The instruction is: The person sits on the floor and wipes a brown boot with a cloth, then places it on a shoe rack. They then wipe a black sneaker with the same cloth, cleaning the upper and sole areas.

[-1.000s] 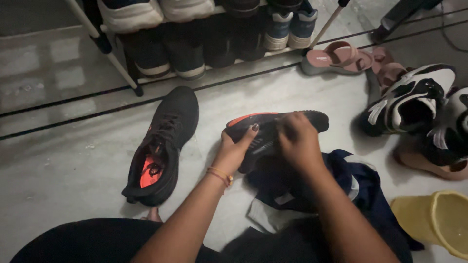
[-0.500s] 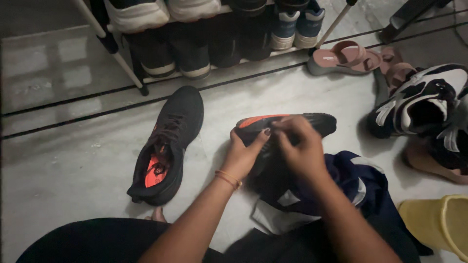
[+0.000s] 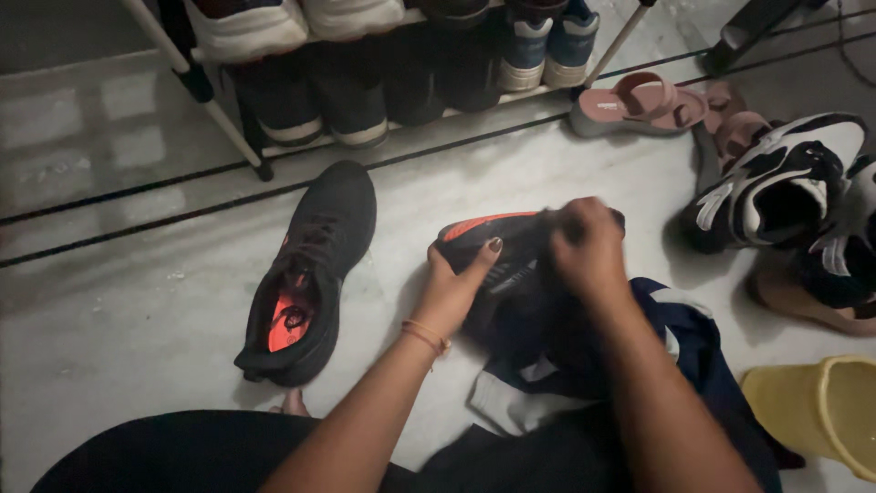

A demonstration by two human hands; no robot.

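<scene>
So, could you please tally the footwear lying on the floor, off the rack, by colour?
Black-and-orange sneakers: 2
Pink sandals: 2
Black-and-white sneakers: 2
Tan shoe, partly hidden: 1
Total: 7

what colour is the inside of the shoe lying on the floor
Orange-red insole inside the black shoe, clearest in the head view.

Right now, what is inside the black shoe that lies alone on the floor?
Inside the black shoe an orange insole shows through the opening, with a dark mark on it. The toe part is covered by the shoe's upper and laces, so nothing can be seen there.
</scene>
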